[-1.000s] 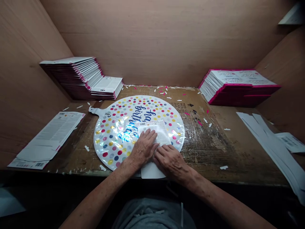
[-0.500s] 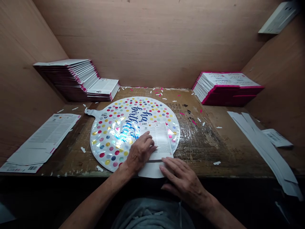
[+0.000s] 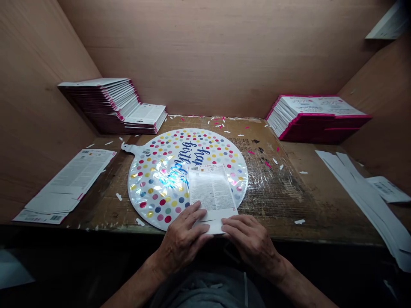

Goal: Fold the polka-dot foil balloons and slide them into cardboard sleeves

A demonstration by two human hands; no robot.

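Observation:
A white card envelope (image 3: 212,188), printed with small text and a barcode, lies on the near right part of a round foil balloon (image 3: 154,171) with coloured dots and blue birthday lettering. Its plain flap (image 3: 215,226) is at the near end, by the table edge. My left hand (image 3: 184,233) grips the flap's left side, fingers on top of the card. At the right corner, my right hand (image 3: 252,239) holds the flap with its fingers close together. Both thumbs are partly hidden below the edge.
Stacks of folded card envelopes stand at the back left (image 3: 112,102) and back right (image 3: 321,117). Loose flat envelopes (image 3: 70,182) lie at the left, white card strips (image 3: 362,201) at the right. Small white and pink paper scraps (image 3: 268,164) litter the cardboard-covered table (image 3: 276,201).
My left hand has moved from the middle of the envelope down to its near end. The flap now shows shorter, with both hands on it. The view has shifted slightly.

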